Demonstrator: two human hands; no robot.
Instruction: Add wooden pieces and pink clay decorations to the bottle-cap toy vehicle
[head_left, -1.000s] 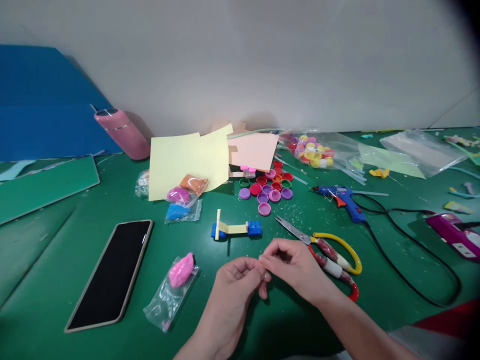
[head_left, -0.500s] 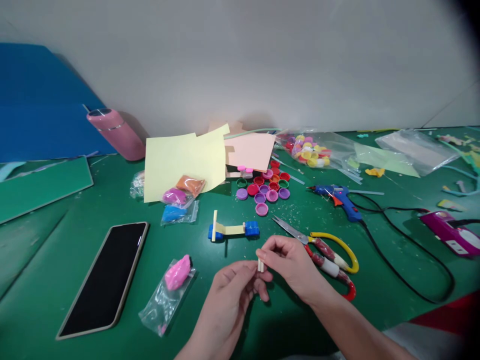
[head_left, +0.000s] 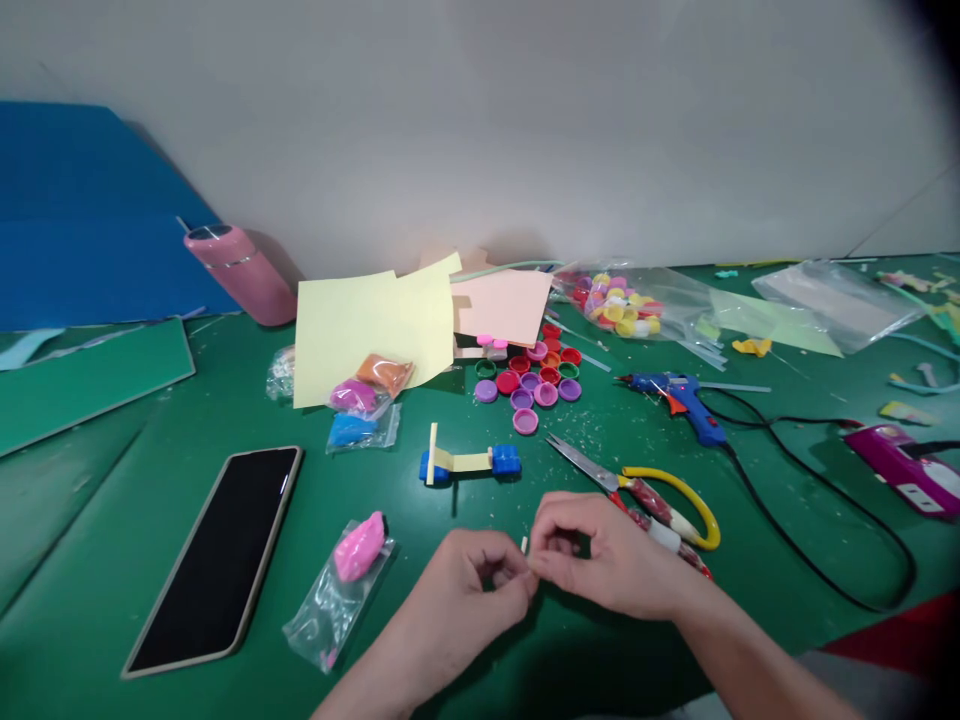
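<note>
Low over the table, my left hand (head_left: 480,585) is closed in a pinch. The tip of a small cream-coloured strip (head_left: 524,545) sticks up by its fingertips. My right hand (head_left: 604,555) is also closed, its thumb and forefinger pressed together against the left fingertips; what lies between them is mostly hidden. Just beyond the hands stands a small model with blue blocks (head_left: 506,460) at its ends, joined by a pale yellow strip (head_left: 471,462), with another strip upright at its left. Scissors (head_left: 592,465) with yellow and red handles lie beside my right hand, partly behind it.
A phone (head_left: 217,560) and a bag of pink clay (head_left: 360,548) lie left. Coloured bottle caps (head_left: 525,421) and yellow paper (head_left: 360,310) are behind. A blue glue gun (head_left: 675,390) with its cable lies right, near a purple power strip (head_left: 904,465). A pink bottle (head_left: 247,275) leans at the wall.
Both hands have moved down and a little nearer to me. My fingers have shifted around the cream pieces, which showed as two short lengths before and are now mostly covered.
</note>
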